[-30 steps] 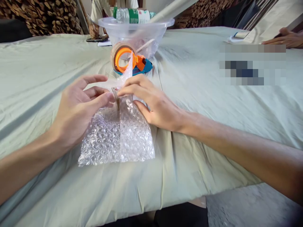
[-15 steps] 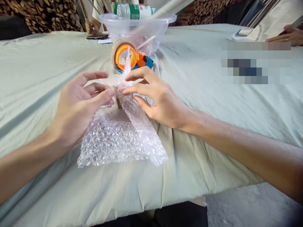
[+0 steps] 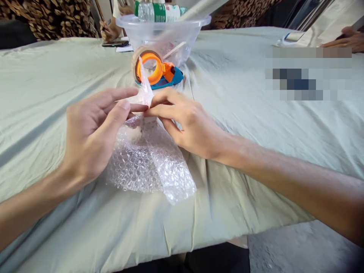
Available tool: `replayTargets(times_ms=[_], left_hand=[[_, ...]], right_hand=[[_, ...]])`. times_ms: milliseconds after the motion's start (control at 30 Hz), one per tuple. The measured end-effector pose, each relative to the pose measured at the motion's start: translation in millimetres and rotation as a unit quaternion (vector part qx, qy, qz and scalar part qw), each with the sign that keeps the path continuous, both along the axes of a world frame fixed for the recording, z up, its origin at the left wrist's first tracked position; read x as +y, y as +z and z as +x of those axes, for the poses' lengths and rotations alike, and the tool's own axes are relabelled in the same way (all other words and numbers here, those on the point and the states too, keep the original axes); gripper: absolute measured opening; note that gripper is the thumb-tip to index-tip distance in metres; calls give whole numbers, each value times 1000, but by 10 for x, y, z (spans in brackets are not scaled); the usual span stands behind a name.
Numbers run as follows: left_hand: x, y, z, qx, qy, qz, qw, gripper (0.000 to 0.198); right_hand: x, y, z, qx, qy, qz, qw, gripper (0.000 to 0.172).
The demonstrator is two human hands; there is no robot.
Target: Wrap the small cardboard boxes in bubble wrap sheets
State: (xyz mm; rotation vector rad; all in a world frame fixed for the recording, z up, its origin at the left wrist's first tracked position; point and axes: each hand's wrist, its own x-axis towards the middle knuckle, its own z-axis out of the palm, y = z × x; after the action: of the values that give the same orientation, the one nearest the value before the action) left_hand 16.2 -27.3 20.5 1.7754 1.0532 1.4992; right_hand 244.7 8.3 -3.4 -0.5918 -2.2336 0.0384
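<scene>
A sheet of clear bubble wrap (image 3: 148,159) lies on the pale green cloth in front of me, folded over and bunched at its far end. My left hand (image 3: 93,132) and my right hand (image 3: 184,121) meet at that far end, fingers pinched on the wrap, with a corner of it sticking up between them. Whatever is wrapped inside is hidden by my fingers. An orange and blue tape dispenser (image 3: 155,70) with a roll of brown tape stands just beyond my hands.
A clear plastic bowl (image 3: 165,32) with a green-labelled bottle (image 3: 159,11) behind it stands past the dispenser. Another person's hand (image 3: 108,32) rests by a phone at the far edge; another hand (image 3: 347,38) lies at the far right. The table edge runs near me.
Both hands have closed in on the far end of the wrap. The small item seen between my fingertips is now covered, and the near end of the wrap has been pulled up and narrowed.
</scene>
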Motion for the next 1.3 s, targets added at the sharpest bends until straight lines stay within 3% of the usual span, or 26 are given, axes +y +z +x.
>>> replayTargets(times_ms=[133,267,367,467,600,833,900,1100,1167,1300], left_hand=[[54,65,-69,55,16,15,998,25],[101,107,-108,33,-56,-16,998,31],[112,105,-100,24,-62,8,998,32],[146,108,-80,36,-57,53,996,40],[222,126,-74,38,-78,35,996,46],[298,-6,-122,35,-96,20,995,39],[287,-35,-122,54,-71,26,996,41],[296,-21,-167,107,126,61,984,57],[356,-45,-225,124,120,14,985,48],[467,-112,-318,142,27,-57,988,37]], right_hand=[[-39,54,-7,-13,-18,-19,1000,44],[-93,109,-23,-5,-32,-60,998,38],[-121,120,-42,9,-20,-79,997,44],[-109,89,-53,-13,-26,-52,998,53],[-53,16,-53,-23,-14,-21,999,65],[32,-47,-42,-13,-4,-12,1000,60],[46,-51,-34,-14,-8,-4,1000,60],[35,-50,-26,-19,-15,-1,1000,55],[22,-44,-28,-16,-18,-9,1000,54],[4,-32,-26,-18,-16,-20,999,59]])
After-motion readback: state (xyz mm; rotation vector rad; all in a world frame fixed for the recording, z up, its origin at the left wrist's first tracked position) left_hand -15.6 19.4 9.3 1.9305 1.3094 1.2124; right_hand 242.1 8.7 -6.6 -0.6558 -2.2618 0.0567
